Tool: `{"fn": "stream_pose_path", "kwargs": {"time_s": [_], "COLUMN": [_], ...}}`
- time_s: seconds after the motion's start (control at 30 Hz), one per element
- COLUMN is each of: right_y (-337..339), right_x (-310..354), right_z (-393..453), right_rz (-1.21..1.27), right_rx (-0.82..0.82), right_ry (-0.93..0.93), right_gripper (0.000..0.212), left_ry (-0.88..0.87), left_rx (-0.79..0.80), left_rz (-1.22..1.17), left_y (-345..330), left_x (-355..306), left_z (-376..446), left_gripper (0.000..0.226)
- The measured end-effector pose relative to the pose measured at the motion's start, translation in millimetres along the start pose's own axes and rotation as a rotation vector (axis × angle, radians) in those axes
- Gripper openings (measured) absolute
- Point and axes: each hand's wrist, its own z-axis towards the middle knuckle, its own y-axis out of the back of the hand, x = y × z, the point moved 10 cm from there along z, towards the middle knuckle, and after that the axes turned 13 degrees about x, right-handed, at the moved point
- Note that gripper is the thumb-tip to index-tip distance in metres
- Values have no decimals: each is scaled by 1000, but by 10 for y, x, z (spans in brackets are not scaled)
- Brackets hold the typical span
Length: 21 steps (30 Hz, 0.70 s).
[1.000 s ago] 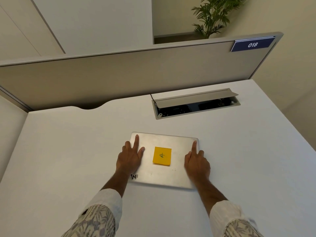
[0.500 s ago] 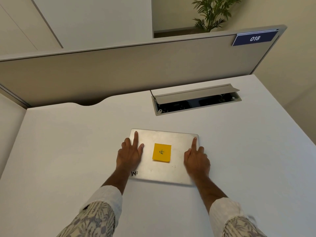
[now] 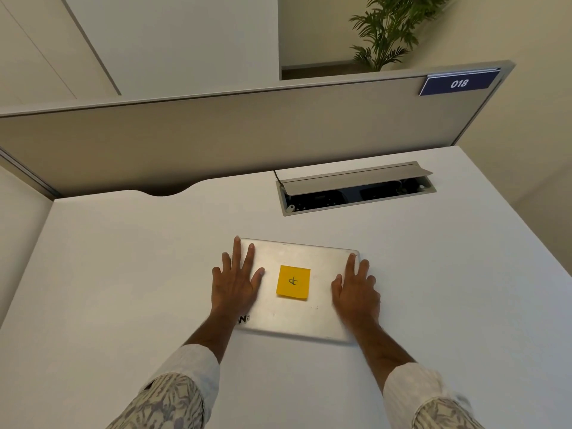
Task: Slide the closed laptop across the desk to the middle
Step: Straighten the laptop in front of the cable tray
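A closed silver laptop (image 3: 297, 317) lies flat near the middle of the white desk (image 3: 123, 274). A yellow sticky note (image 3: 293, 282) is stuck on its lid. My left hand (image 3: 236, 281) rests flat on the lid's left side with its fingers spread. My right hand (image 3: 356, 287) lies flat on the lid's right edge, fingers spread as well. Neither hand grips the laptop; both press on top of it.
An open cable hatch (image 3: 356, 188) with its grey flap raised sits in the desk just behind the laptop. A beige partition (image 3: 247, 134) with a blue "018" label (image 3: 459, 84) closes the far edge. The desk's right edge drops off near a wall.
Both hands have spread their fingers flat on the lid; before, mainly the index fingers were stretched out. The laptop has barely shifted on the desk.
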Motion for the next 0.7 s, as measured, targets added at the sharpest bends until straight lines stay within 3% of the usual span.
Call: {"fn": "stream_pose_path", "kwargs": {"time_s": [0.7], "right_y": [239], "right_x": [202], "right_z": [-140], "right_rz": [-168], "right_rx": [-48], "right_ry": [98], "right_gripper": [80], "left_ry": [-37], "left_rx": [4], "left_rz": [-33], "left_y": [170], "left_x": [-42], "left_z": [-88], "left_gripper": [72]}}
